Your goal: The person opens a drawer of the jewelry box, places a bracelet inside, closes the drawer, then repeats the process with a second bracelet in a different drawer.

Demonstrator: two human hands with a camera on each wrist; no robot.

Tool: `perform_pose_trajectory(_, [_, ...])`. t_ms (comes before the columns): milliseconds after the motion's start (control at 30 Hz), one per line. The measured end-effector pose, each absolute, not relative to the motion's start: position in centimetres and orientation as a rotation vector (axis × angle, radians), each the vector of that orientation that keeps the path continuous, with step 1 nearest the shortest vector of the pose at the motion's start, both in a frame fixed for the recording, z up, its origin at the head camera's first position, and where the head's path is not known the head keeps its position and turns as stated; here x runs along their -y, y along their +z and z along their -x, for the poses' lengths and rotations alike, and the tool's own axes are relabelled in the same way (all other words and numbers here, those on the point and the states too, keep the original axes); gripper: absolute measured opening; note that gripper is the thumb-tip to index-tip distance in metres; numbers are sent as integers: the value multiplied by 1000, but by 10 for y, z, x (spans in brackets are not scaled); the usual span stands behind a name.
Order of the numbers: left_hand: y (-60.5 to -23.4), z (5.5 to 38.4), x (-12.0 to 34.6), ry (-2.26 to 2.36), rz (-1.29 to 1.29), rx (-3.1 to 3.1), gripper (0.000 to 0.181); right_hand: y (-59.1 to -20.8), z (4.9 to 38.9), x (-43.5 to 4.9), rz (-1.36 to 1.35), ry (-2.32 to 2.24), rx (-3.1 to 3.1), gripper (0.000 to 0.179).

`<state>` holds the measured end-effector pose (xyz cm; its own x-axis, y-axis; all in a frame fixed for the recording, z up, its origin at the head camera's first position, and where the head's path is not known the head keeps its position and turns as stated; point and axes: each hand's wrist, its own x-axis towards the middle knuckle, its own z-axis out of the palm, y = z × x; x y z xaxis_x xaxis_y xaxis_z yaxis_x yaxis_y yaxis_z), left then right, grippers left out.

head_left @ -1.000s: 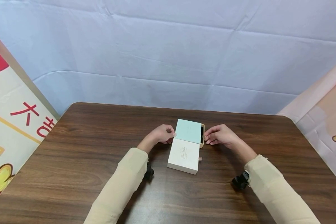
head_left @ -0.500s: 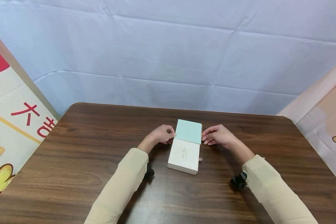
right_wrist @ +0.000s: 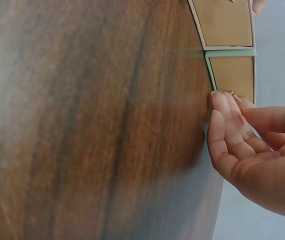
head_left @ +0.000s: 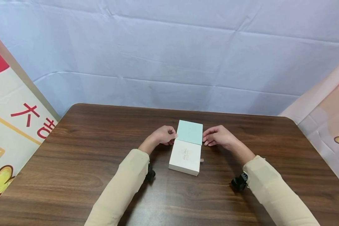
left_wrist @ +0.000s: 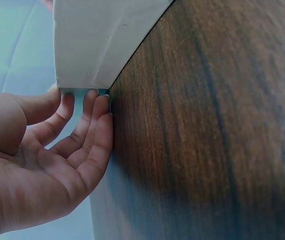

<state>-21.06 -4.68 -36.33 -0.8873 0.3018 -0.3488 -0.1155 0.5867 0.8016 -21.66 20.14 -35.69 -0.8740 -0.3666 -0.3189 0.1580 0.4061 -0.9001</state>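
Observation:
A mint green drawer box [head_left: 190,131] lies on the table, its far end touching nothing I can see. Against its near side sits a white drawer box [head_left: 185,156] with faint gold lettering on top. My left hand [head_left: 164,135] braces the green box's left side, thumb by the top edge and bent fingers along the wall. At the opposite side my right hand [head_left: 218,136] presses its fingertips to the tan drawer front [right_wrist: 232,75], beside a small pull tab [right_wrist: 234,93]. That drawer sits flush in its sleeve; what it contains is hidden.
The boxes stand on a dark wood-grain table [head_left: 101,135]. A ribbon tab [head_left: 201,160] sticks out from the white box's right side. A pale cloth [head_left: 169,62] hangs behind the table, with printed panels [head_left: 25,125] at both sides.
My right hand has moved left, pushing the green box's drawer from partly out to fully in. My left hand stays against the green box's left side.

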Motion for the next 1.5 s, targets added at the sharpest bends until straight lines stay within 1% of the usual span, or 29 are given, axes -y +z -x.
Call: perform_pose_trajectory(1500, [-364,212,48,1200,-165,-2406,18,-369,215,-208,179,-1509,-2193,24])
